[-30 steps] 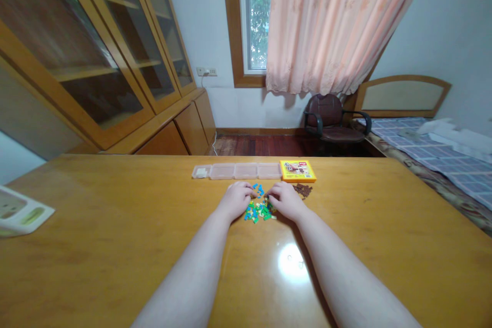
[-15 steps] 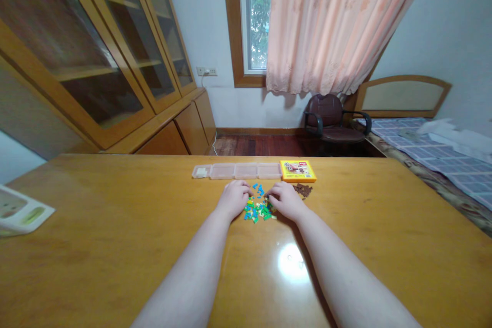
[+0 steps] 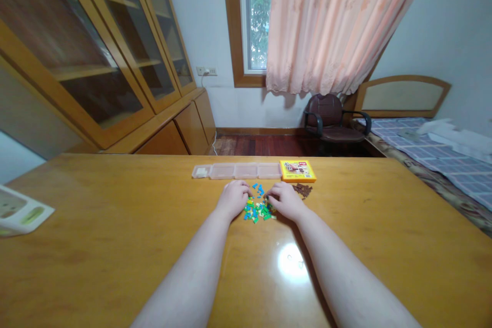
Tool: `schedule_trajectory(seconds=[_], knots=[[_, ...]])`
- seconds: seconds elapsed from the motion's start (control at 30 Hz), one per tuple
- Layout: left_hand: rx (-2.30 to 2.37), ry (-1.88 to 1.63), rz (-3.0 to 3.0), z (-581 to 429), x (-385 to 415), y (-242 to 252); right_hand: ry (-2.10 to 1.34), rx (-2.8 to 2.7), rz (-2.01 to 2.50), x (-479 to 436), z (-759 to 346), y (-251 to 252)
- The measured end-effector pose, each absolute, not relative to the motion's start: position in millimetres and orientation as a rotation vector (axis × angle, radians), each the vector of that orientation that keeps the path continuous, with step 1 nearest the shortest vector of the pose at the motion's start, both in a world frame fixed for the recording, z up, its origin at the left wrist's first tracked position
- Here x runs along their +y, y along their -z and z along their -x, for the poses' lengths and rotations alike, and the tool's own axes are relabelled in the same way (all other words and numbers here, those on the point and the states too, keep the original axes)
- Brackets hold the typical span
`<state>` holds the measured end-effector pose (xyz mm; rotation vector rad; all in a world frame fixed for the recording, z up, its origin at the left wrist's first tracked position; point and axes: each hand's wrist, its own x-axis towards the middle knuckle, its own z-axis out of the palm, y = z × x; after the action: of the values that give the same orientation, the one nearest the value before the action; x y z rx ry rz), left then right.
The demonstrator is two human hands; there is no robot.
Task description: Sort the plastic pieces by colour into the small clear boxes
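A small heap of tiny blue, green and yellow bricks (image 3: 258, 210) lies on the wooden table (image 3: 115, 225). My left hand (image 3: 233, 198) rests at the heap's left edge with its fingers curled down onto the bricks. On the right edge sits my right hand (image 3: 283, 199), its fingertips pinched together over the pieces. What either hand grips is too small to make out. A few blue bricks (image 3: 259, 188) lie just beyond the fingers.
Behind the heap stand a clear compartment box (image 3: 237, 170) and a yellow box (image 3: 298, 170), with a pile of brown bricks (image 3: 303, 190) at the right. A white object (image 3: 19, 210) lies at the table's left edge. A chair (image 3: 333, 120) and bed (image 3: 438, 156) stand beyond.
Both hands stay at the heap; only the fingertips have shifted slightly among the bricks.
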<state>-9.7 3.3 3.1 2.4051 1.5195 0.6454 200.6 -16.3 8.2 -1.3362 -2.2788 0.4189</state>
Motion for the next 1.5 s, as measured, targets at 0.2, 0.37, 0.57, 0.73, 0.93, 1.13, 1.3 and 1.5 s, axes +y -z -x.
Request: schedule_trajectory(seconds=[0.2, 0.37, 0.57, 0.73, 0.93, 1.13, 1.3, 1.5], knots=[[1.491, -0.675, -2.408, 10, 3, -5, -0.429, -2.294, 1.295, -17, -201, -8], [1.388, -0.63, -2.431, 6, 0, -4, -0.427, -2.302, 1.272, -16, -201, -6], [1.395, -0.627, -2.47, 8, 3, 2, -0.469, -2.302, 1.222, -16, -201, -4], [1.457, -0.722, -2.439, 9, 4, -1, -0.483, -2.314, 1.216, -16, -201, -6], [1.436, -0.659, -2.444, 8, 1, -1, -0.492, -2.317, 1.292, -16, -200, -4], [1.397, -0.635, -2.481, 7, 1, -2, -0.434, -2.273, 1.37, -14, -201, -3], [1.271, -0.611, -2.527, 6, -3, -10, -0.392, -2.242, 1.368, -13, -201, -1], [1.144, -0.504, -2.61, 4, -4, -13, -0.402, -2.242, 1.32, -12, -201, 1]])
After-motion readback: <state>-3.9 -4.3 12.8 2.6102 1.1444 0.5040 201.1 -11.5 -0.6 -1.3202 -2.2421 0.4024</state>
